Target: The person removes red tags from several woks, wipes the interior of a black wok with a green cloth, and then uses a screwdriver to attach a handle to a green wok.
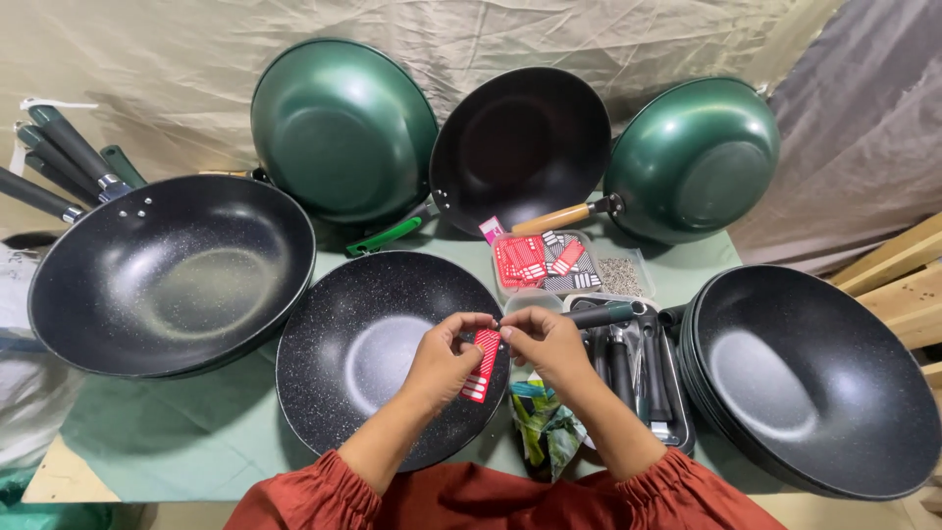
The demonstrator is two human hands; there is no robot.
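A red paper tag with white stripes [482, 366] hangs between my two hands over the rim of a black speckled wok [353, 344] in front of me. My left hand [446, 358] pinches the tag's top from the left. My right hand [545, 341] pinches the same top end from the right, fingertips almost touching the left ones. Both sleeves are rust-orange. Behind the hands, a clear plastic box [510, 285] holds more red and black-striped tags.
A large black wok [167, 275] sits at left, stacked black woks [814, 378] at right. Two green woks [339, 128] [697, 157] and a black one [520, 142] lean on the cloth backdrop. A tray of dark handles [677, 412], crumpled wrapping [545, 427] and spare handles [69, 157] lie around.
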